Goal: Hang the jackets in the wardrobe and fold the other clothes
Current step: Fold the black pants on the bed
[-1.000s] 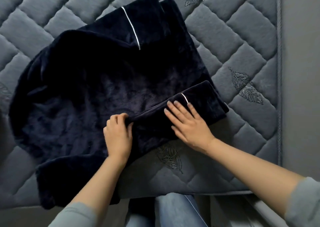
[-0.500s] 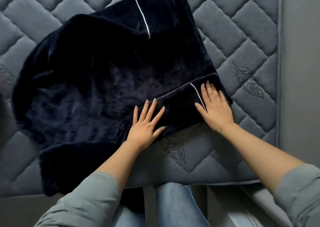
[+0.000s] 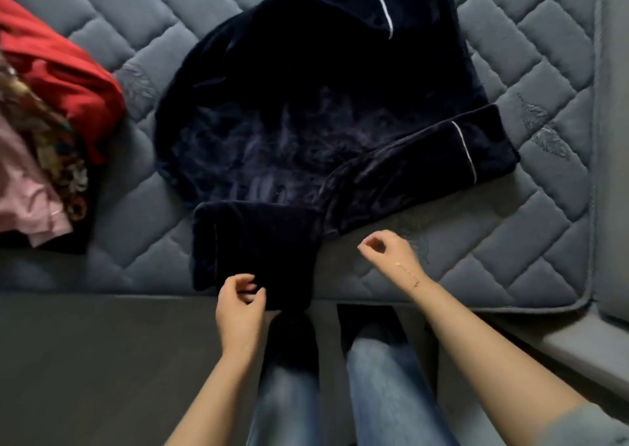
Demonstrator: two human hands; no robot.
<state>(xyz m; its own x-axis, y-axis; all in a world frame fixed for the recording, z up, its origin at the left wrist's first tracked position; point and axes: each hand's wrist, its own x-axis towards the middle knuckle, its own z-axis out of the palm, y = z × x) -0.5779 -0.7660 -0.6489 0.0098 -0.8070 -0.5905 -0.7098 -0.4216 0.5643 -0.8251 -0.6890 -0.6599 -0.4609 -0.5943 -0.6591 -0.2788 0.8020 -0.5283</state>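
Observation:
A dark navy plush top (image 3: 306,122) with white piping lies spread on the grey quilted mattress (image 3: 510,241). One sleeve (image 3: 425,173) is folded across its lower right, and its lower part (image 3: 252,241) reaches the mattress's near edge. My left hand (image 3: 241,306) hovers at that lower edge with fingers loosely curled and no fabric between them. My right hand (image 3: 391,255) hangs over bare mattress just below the folded sleeve, fingers loosely curled, holding nothing.
A pile of other clothes lies at the left: a red garment (image 3: 64,74), a floral one (image 3: 58,146) and a pink one (image 3: 23,200). The mattress's near edge runs across the middle, dark floor (image 3: 102,360) below it. My legs in jeans (image 3: 384,394) stand against the bed.
Both hands have lifted off the folded sleeve and drawn back toward me, the left one down to the top's lower edge. The view has shifted, bringing the clothes pile into sight.

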